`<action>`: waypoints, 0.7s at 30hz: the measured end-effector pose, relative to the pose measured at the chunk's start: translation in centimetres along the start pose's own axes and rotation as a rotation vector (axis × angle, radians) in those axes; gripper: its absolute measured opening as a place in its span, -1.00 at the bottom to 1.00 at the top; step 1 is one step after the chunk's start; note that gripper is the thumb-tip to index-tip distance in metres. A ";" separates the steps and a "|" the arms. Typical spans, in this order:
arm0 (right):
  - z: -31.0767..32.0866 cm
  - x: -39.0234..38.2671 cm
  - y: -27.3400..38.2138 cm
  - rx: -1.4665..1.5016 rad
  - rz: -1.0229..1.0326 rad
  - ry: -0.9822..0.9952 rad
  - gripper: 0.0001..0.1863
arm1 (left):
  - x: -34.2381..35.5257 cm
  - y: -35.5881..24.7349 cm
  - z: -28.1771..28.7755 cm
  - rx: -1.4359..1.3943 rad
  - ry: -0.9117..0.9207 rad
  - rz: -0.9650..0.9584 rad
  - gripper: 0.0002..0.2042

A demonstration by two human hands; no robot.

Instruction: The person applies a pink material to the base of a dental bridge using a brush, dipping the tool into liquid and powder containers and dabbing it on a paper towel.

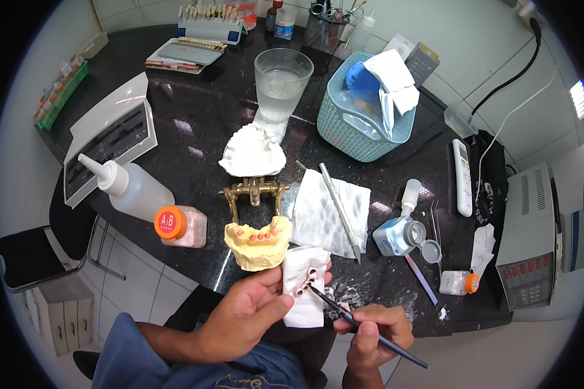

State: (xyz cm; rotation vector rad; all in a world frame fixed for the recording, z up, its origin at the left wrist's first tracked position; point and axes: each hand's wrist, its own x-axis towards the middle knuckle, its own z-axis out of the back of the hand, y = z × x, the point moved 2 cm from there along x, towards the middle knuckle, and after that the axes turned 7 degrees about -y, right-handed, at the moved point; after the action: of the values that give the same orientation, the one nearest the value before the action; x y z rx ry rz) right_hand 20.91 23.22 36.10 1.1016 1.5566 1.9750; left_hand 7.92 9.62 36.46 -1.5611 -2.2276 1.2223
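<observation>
Near the table's front edge, my left hand [243, 318] is closed on a folded white tissue [305, 314]. Several small tooth-shaped pieces [307, 280], dark with pale parts, rest on it. A slim dark-handled brush [390, 348] is pinched in my right hand [377, 330], and its tip meets the pieces. Just beyond my left hand lies a yellow dental cast [258, 249] with reddish tooth stumps. It is joined by a brass articulator [254, 192] to a white plaster cast [253, 152] farther back. Another white tissue [318, 223] lies to the right, with a metal instrument [341, 211] across it.
At left stand a white squeeze bottle [139, 191] and an orange-lidded jar [191, 228]. A glass of water [283, 84] and a blue-green basket [363, 133] are behind. An uncapped bottle [396, 236], a smaller jar [457, 283] and a remote control [461, 178] are at right.
</observation>
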 end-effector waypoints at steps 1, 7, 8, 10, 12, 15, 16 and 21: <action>0.0 0.0 0.0 -0.006 0.011 0.004 -0.81 | 0.0 0.0 0.0 0.000 0.001 0.001 -0.47; -0.1 0.1 0.2 -0.007 0.015 0.011 -0.79 | 0.0 -0.1 0.0 -0.008 0.005 0.017 -0.47; -0.3 0.0 0.1 -0.007 0.013 0.012 -0.79 | 0.0 -0.1 0.0 -0.008 0.004 0.017 -0.47; -0.7 -0.3 -0.1 0.001 0.048 -0.141 -0.62 | 0.0 0.0 0.0 -0.016 -0.012 0.020 -0.47; -0.4 -0.6 -0.5 0.001 0.091 -0.176 -0.61 | -0.1 0.0 0.0 -0.022 -0.018 0.024 -0.47; -0.3 -0.6 -0.5 0.028 0.135 -0.210 -0.63 | -0.1 0.1 0.0 -0.015 -0.030 0.023 -0.47; -0.3 -0.6 -0.4 -0.074 0.169 -0.208 -0.65 | -0.1 0.1 0.0 -0.002 -0.036 0.018 -0.47; 0.6 -0.9 -0.2 -0.100 0.243 -0.161 -0.80 | -0.3 0.2 0.1 -0.017 -0.051 0.027 -0.47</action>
State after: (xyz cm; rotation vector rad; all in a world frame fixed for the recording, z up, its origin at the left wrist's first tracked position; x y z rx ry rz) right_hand 21.92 23.01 35.63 1.4265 1.2780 2.0334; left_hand 8.11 9.30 36.38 -1.5892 -2.2604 1.2675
